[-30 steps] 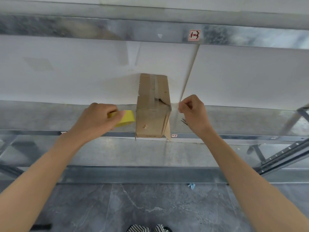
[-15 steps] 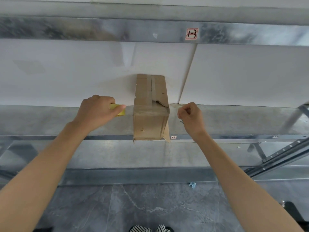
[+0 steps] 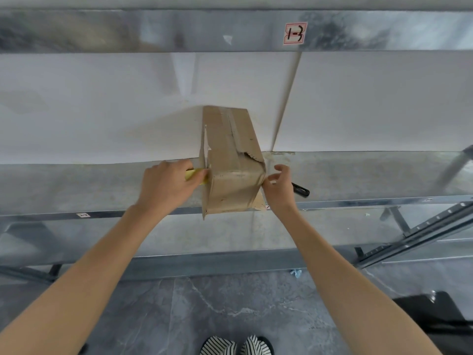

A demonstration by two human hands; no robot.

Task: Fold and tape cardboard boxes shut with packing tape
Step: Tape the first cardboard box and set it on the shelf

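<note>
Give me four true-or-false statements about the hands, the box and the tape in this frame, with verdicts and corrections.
1. The left hand holds a yellow tape roll at the left side of the cardboard box. True.
2. The right hand grips the black tool. False: the tool lies on the shelf beside the hand, whose fingers are spread and hold nothing.
3. The box's top has a ragged tear near its right front corner. True.
4. The box stands on the floor. False: it sits on the metal shelf.
</note>
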